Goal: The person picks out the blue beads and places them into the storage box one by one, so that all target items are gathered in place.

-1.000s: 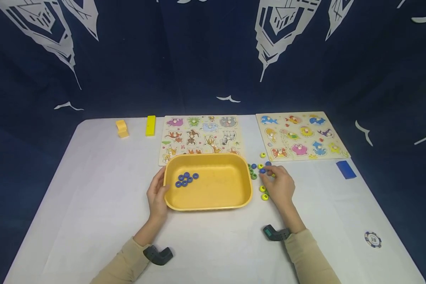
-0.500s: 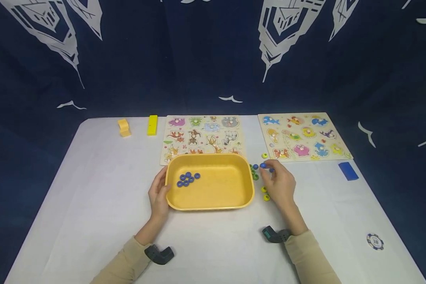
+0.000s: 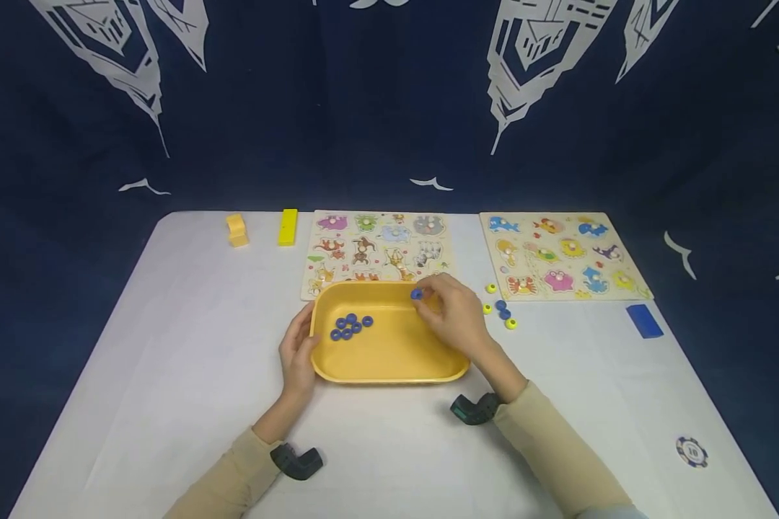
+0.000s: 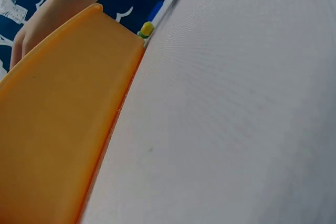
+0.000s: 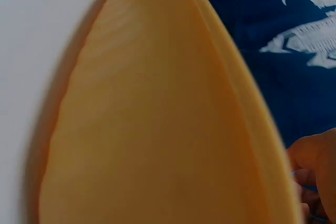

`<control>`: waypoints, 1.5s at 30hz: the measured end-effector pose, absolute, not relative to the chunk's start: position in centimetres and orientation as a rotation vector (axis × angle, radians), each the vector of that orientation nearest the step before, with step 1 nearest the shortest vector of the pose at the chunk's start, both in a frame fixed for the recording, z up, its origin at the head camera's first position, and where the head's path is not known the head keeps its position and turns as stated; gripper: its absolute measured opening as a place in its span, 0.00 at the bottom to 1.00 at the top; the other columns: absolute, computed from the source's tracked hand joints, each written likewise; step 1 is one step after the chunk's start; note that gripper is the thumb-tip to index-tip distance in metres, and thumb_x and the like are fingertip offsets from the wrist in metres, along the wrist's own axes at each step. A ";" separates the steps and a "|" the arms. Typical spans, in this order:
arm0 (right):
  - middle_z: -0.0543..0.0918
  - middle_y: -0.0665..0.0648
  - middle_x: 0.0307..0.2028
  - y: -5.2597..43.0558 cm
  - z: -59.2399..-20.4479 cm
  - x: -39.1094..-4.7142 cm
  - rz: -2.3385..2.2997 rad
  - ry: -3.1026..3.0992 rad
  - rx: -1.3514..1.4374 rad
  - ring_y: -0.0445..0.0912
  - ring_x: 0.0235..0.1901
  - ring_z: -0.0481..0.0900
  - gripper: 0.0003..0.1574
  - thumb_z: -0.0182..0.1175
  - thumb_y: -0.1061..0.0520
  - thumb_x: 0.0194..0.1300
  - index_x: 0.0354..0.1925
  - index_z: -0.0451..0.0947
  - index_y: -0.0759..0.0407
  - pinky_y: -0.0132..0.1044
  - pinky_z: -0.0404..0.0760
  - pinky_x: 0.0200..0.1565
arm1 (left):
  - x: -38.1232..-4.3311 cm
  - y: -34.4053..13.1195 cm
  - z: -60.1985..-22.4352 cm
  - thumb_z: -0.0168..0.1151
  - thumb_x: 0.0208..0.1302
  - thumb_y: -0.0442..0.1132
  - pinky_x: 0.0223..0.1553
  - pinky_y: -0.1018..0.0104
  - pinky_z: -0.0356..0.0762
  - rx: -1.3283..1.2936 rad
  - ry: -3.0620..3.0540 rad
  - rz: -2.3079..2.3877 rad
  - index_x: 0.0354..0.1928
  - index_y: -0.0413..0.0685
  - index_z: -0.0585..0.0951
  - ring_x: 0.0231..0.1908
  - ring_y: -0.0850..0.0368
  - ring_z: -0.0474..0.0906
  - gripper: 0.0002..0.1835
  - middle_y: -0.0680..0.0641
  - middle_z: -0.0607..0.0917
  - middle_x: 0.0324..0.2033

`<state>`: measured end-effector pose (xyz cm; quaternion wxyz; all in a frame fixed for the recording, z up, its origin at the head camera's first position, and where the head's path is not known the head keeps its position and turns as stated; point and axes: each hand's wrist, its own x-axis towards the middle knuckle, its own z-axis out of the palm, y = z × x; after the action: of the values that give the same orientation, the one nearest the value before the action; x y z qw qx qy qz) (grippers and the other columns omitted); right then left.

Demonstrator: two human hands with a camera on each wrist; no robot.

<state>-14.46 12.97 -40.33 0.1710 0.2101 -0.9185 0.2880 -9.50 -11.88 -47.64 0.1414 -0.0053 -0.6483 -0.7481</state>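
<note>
A yellow plastic tray (image 3: pixel 389 364) sits mid-table with several blue ring beads (image 3: pixel 347 334) lying in its left part. My left hand (image 3: pixel 296 353) grips the tray's left side, thumb at the rim and fingers along the outside. Over the tray's far right part, my right hand (image 3: pixel 456 317) pinches one blue ring bead (image 3: pixel 416 294) between thumb and fingertips. The tray's outer wall (image 4: pixel 63 114) fills much of the left wrist view; its wall (image 5: pixel 157 103) also dominates the right wrist view, where the pinched bead is hard to make out.
Right of the tray lie two blue beads (image 3: pixel 505 314) and several yellow beads (image 3: pixel 511 324). Two animal puzzle boards (image 3: pixel 383 249) stand at the back. A yellow block (image 3: pixel 288 228), an orange block (image 3: pixel 236 231), a blue block (image 3: pixel 644 321) and a poker chip (image 3: pixel 692 452) lie farther out.
My right hand has picked up a blue bead from the group beside the tray, then carried it left over the tray. My left hand keeps its hold; the head view has shifted slightly.
</note>
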 end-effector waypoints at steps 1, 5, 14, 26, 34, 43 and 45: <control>0.77 0.47 0.28 12.4 -40.4 -14.6 0.794 -2.649 0.626 0.39 0.24 0.70 0.11 0.61 0.52 0.51 0.36 0.78 0.52 0.29 0.69 0.24 | -9.5 -11.9 -47.6 0.42 0.53 0.24 0.53 0.68 0.72 -0.016 -1.868 -2.165 0.60 0.44 0.66 0.54 0.48 0.67 0.29 0.42 0.70 0.57; 0.76 0.43 0.24 10.5 -41.1 -15.1 0.655 -2.810 0.729 0.37 0.23 0.70 0.10 0.61 0.49 0.51 0.34 0.78 0.49 0.27 0.69 0.24 | -9.5 -11.8 -47.7 0.42 0.53 0.24 0.54 0.66 0.72 -0.020 -1.852 -2.189 0.60 0.44 0.67 0.54 0.46 0.67 0.28 0.43 0.69 0.57; 0.69 0.42 0.15 7.5 -42.7 -15.3 0.477 -3.019 0.876 0.37 0.17 0.67 0.09 0.62 0.50 0.50 0.33 0.79 0.48 0.28 0.66 0.16 | -9.6 -11.8 -47.8 0.43 0.53 0.24 0.54 0.65 0.71 -0.005 -1.879 -2.174 0.60 0.46 0.66 0.55 0.47 0.67 0.29 0.44 0.70 0.57; 0.82 0.44 0.30 7.1 -42.6 -14.9 0.702 -2.984 0.881 0.36 0.29 0.76 0.16 0.63 0.52 0.51 0.41 0.80 0.51 0.27 0.74 0.28 | -9.4 -11.7 -46.7 0.43 0.52 0.23 0.52 0.70 0.72 0.023 -1.903 -2.133 0.60 0.42 0.66 0.52 0.46 0.68 0.29 0.43 0.70 0.57; 0.79 0.43 0.26 10.3 -41.0 -13.9 0.886 -2.700 0.695 0.37 0.19 0.66 0.14 0.62 0.51 0.52 0.39 0.80 0.53 0.27 0.65 0.20 | -8.9 -11.5 -45.9 0.41 0.53 0.21 0.54 0.68 0.71 0.012 -1.876 -2.179 0.60 0.38 0.65 0.55 0.41 0.66 0.29 0.38 0.69 0.57; 0.77 0.50 0.22 18.7 -42.3 -13.3 0.926 -2.322 0.279 0.39 0.17 0.61 0.14 0.65 0.54 0.49 0.37 0.80 0.58 0.27 0.59 0.18 | -8.7 -11.2 -45.0 0.40 0.52 0.21 0.55 0.70 0.70 0.016 -1.908 -2.141 0.60 0.34 0.63 0.55 0.42 0.65 0.29 0.37 0.68 0.58; 0.77 0.51 0.22 20.4 -43.0 -13.1 0.927 -2.309 0.147 0.41 0.18 0.61 0.16 0.65 0.54 0.49 0.38 0.79 0.57 0.27 0.58 0.20 | -8.8 -11.3 -45.1 0.40 0.52 0.21 0.54 0.70 0.70 0.010 -1.912 -2.139 0.60 0.34 0.63 0.55 0.42 0.65 0.29 0.38 0.68 0.58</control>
<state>-13.10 20.45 -43.04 0.3187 0.0559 -0.8781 0.3524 -8.75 -11.31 -45.14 0.1359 0.0034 -0.6602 -0.7387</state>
